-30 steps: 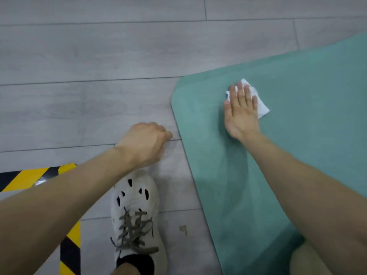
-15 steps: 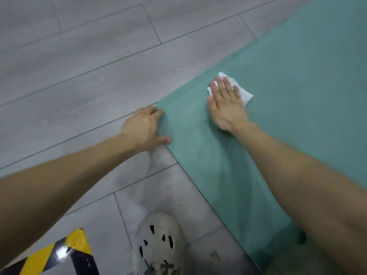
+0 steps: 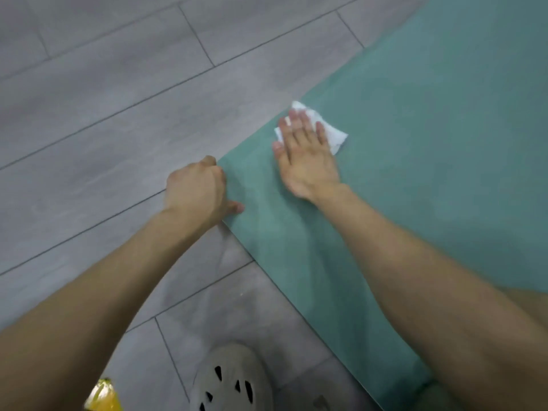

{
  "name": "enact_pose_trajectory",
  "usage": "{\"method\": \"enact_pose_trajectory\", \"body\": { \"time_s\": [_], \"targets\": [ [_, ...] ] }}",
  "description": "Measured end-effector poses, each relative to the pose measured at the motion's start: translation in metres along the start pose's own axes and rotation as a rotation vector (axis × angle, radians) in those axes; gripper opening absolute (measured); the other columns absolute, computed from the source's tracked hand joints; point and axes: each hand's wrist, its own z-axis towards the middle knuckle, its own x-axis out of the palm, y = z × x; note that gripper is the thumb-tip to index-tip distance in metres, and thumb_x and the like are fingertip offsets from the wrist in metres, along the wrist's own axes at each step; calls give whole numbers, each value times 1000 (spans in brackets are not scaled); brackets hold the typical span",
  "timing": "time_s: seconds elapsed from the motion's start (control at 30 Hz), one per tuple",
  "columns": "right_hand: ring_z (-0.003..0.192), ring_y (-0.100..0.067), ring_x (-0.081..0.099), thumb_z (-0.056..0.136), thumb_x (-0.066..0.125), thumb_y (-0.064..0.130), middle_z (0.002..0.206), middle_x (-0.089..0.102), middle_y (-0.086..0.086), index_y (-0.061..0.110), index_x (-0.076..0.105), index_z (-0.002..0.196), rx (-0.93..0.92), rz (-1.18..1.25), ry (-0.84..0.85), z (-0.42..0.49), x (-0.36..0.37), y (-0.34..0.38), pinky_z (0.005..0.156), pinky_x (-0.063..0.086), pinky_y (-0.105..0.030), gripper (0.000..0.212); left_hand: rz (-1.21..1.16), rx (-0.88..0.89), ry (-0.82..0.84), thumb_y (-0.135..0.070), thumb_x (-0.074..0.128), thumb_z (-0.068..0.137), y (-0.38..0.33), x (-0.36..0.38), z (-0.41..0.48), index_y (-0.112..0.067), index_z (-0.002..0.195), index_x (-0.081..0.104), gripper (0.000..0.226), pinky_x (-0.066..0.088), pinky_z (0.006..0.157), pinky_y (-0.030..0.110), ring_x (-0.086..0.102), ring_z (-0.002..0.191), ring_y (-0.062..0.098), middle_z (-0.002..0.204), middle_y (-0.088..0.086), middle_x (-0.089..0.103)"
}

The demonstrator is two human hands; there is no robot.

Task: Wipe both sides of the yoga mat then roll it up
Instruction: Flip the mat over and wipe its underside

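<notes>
Head view: on the grey floor (image 3: 118,114), the left hand (image 3: 197,191) curls round the corner of the teal yoga mat (image 3: 430,173), thumb on top. To its right, the right hand (image 3: 305,155), fingers straight, presses a white cloth (image 3: 335,134) flat onto the mat.

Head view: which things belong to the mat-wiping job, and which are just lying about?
Job: teal foam yoga mat; white crumpled wipe cloth, pressed under the flat right hand; left hand holding the mat's corner.
Lying about: beige perforated clog; yellow tape strip; grey plank floor.
</notes>
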Motion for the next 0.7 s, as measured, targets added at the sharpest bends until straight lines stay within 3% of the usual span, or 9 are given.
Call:
{"method": "enact_pose_trajectory", "body": {
  "time_s": [0.07, 0.13, 0.23, 0.37, 0.43, 0.53, 0.57, 0.63, 0.7],
  "targets": [
    [163, -20, 6, 108, 8, 46, 176, 14, -4, 15, 25, 167, -442, -20, 92, -25, 15, 41, 132, 3, -46, 68, 30, -34, -38, -74, 78, 74, -2, -4, 4, -21, 112, 72, 65, 48, 73, 36, 67, 96, 27, 104, 0, 58],
    [163, -18, 7, 111, 12, 44, 176, 14, -3, 17, 24, 167, -652, -77, 162, -22, 14, 26, 132, 3, -41, 63, 60, -36, -58, -75, 80, 70, -2, -5, 8, -22, 112, 72, 68, 47, 71, 35, 67, 91, 25, 103, -1, 61],
    [162, -22, 12, 108, -3, 56, 175, 17, -6, 15, 27, 166, -303, -57, 32, 23, -6, -52, 132, 9, -47, 77, 48, -40, -60, -80, 81, 62, -1, 0, 6, -19, 104, 74, 75, 43, 66, 36, 62, 83, 26, 97, -2, 59],
    [163, -24, 0, 111, 7, 45, 177, 4, -7, 15, 14, 169, 330, -14, -55, 34, -18, -79, 131, -1, -50, 66, -216, -22, -141, -53, 91, 70, -1, 16, -12, -14, 120, 73, 66, 48, 88, 44, 57, 114, 31, 123, 4, 64],
    [163, -26, 5, 110, 7, 43, 176, 12, -11, 11, 21, 167, 136, -77, -76, 8, 0, -37, 131, 3, -52, 67, -400, -3, -157, -31, 95, 70, -5, 21, -18, -18, 140, 65, 78, 46, 103, 44, 50, 130, 31, 143, 4, 58],
    [163, -18, 3, 111, 11, 43, 176, 11, -1, 22, 21, 168, -545, -113, 126, -31, 8, -17, 132, 0, -43, 61, -412, 30, -154, -25, 95, 71, -4, 24, -13, -22, 143, 64, 79, 44, 109, 43, 48, 136, 28, 151, 1, 57],
    [163, -15, 0, 112, 11, 45, 177, 8, 2, 26, 17, 168, -634, -129, 169, -25, -1, -32, 132, -1, -40, 59, -398, 38, -154, -26, 95, 71, -2, 25, -12, -22, 143, 65, 78, 44, 109, 43, 49, 136, 29, 151, 1, 57],
    [163, -19, 2, 110, 7, 48, 177, 8, 0, 26, 18, 168, -384, -125, 96, 6, -18, -76, 132, 4, -45, 63, -388, 57, -147, -27, 94, 74, -3, 25, -11, -23, 144, 64, 76, 45, 109, 44, 49, 136, 30, 153, 1, 56],
    [163, -22, 1, 108, 3, 51, 177, 5, -3, 22, 17, 169, 113, -36, 12, 30, -31, -103, 132, 3, -50, 69, -364, 70, -148, -28, 92, 77, -3, 24, -12, -23, 145, 62, 75, 45, 109, 45, 48, 138, 32, 155, 2, 54]
  ]
}}
